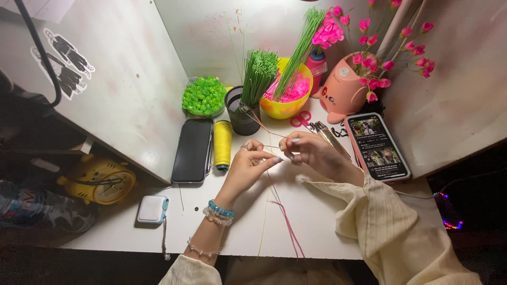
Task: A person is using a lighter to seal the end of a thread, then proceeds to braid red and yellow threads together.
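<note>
Item: thin wire stem [266,146], mid-desk, worked by both hands.
I am seeing left hand [248,163] and right hand [311,153] pinching it, apparently with pink thread [288,221] trailing near; yellow spool [222,143] lying left.

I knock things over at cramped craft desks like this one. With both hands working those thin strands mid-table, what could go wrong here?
The left hand and right hand pinch thin strands that trail over the table edge; a snag could pull them loose. The strands also lead back toward the black mesh cup of green stems, so a hard tug might tip it. The right sleeve lies close to the lit phone and could nudge it.
</note>
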